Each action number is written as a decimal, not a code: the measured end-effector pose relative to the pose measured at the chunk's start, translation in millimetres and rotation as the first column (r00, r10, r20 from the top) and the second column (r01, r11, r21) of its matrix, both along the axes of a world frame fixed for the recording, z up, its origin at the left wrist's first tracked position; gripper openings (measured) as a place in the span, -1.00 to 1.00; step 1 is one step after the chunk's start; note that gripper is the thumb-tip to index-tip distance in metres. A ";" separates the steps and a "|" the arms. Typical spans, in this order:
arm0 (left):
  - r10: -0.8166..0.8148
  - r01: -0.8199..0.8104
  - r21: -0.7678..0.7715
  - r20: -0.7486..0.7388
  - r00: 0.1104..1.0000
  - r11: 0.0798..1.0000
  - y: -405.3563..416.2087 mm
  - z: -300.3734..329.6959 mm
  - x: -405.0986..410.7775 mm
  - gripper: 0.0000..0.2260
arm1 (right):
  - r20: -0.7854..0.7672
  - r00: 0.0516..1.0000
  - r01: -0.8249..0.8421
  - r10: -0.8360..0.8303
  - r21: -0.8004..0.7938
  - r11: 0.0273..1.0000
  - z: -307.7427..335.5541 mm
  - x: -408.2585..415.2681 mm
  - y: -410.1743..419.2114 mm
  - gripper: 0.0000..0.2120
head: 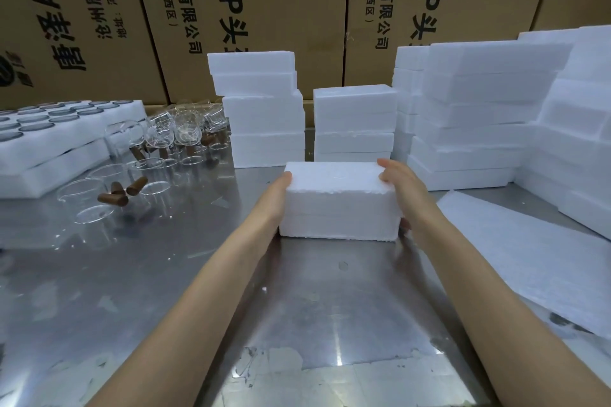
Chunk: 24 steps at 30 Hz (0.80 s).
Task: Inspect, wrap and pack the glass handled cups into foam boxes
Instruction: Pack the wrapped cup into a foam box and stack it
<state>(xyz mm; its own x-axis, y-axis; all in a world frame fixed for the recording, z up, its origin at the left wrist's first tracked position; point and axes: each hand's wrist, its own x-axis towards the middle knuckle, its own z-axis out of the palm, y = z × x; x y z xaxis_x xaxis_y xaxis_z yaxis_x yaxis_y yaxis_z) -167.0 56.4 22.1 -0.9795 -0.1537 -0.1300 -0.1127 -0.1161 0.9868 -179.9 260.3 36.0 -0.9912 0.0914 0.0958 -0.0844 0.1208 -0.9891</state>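
The cardboard cartons (251,10) behind the table read "科技有限公司", "(西区)" and "O-P头".

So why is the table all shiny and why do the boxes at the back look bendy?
Head view: the steel table mirrors the overhead light, giving white glare patches near the bottom; the wide-angle lens bows the brown cardboard cartons outward; the clear glass cups look smeary and hard to pick out; both hands, left and right, on the white foam box look sharp.
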 end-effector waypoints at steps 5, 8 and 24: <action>-0.099 0.100 0.042 -0.022 0.995 0.994 -2.2 2.4 2.3 -0.52 | 0.042 0.999 0.023 -0.020 -0.080 0.997 1.7 0.9 -2.1 -0.55; -0.147 0.146 0.084 0.004 0.989 0.986 -2.2 12.0 0.5 -0.50 | 0.048 0.997 0.060 -0.053 -0.160 0.985 4.2 -2.1 -2.6 -0.59; -0.008 0.014 0.149 -0.037 0.999 0.989 6.2 151.8 -83.9 -0.70 | -0.224 0.962 0.112 -0.155 -0.194 0.975 127.8 -78.7 -13.4 -0.66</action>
<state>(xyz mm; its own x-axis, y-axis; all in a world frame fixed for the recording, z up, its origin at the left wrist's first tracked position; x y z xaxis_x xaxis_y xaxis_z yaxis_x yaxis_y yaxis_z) -250.9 62.6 173.9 -0.9856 -0.1243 -0.1149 -0.0792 -0.2613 0.9620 -258.6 246.9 163.9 -0.9197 0.2585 0.2954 -0.3130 -0.0288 -0.9493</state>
